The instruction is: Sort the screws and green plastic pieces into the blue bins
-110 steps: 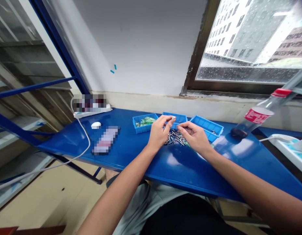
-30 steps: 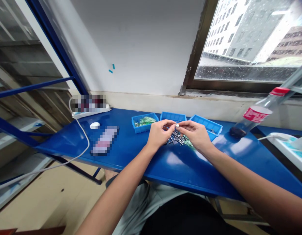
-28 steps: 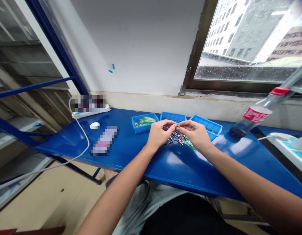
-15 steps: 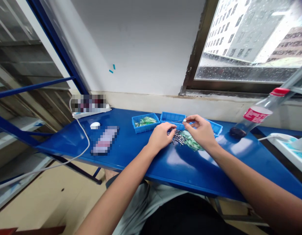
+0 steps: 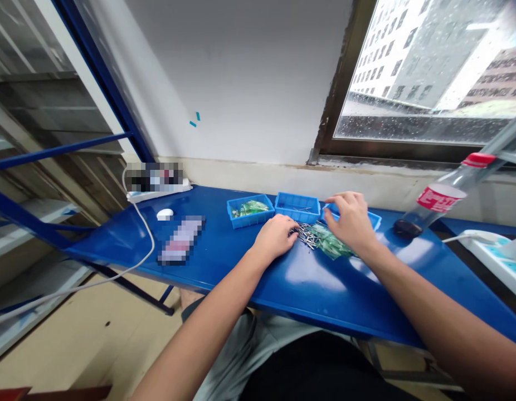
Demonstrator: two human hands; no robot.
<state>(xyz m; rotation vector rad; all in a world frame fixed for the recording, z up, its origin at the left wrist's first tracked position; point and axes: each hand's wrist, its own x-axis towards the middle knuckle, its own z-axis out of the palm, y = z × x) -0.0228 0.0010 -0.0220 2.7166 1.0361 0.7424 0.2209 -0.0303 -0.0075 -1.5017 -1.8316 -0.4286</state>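
Note:
My left hand rests at the near left of a pile of thin metal pins. Its curled fingers and thumb stand apart at the pile's edge, and no held piece shows. My right hand hovers in front of the right blue bin, hiding much of it; thumb and forefinger are spread with nothing visible between them. Small green-and-clear plastic packets lie beside the pins, partly under the right hand. A few thin pieces lie in the middle blue bin.
The left blue bin holds more green packets. A cola bottle leans at the right, near a white power strip. Further left are a blurred flat item, a white oval object and a cable across the blue table.
My right hand has let go of a small white-ended piece near the middle bin and shifted right, its fingers parting. My left hand has lowered slightly onto the pins.

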